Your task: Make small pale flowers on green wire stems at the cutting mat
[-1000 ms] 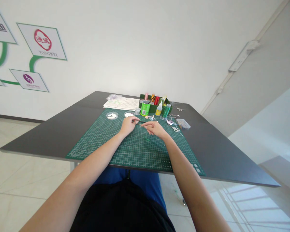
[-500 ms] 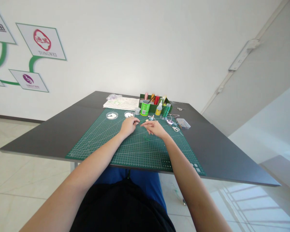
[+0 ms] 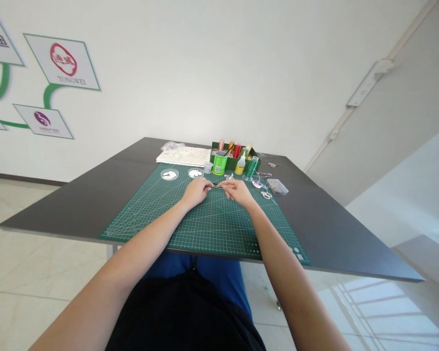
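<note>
Over the green cutting mat (image 3: 149, 209), my left hand (image 3: 196, 192) is closed in a pinch on a thin dark green piece (image 3: 215, 185), too small to tell its kind. From the other side my right hand (image 3: 238, 192) brings thumb and forefinger together at the right end of that piece; whatever lies in this pinch is too small to make out. The two sets of fingertips are only slightly apart. Below the right fingers, a loose green thread (image 3: 222, 208) shows faintly on the mat.
Beyond my hands stand a green can (image 3: 220, 164), a glue bottle (image 3: 240, 165), a green thread spool (image 3: 252, 166) and a box of spools (image 3: 234, 164). Two shallow dishes (image 3: 169, 174) sit to the left. Scissors (image 3: 266, 195) and a clear case (image 3: 277, 186) lie right.
My right hand has shifted slightly, its forefinger now straighter and nearer the thin piece. My left hand stays nearly where it was.
</note>
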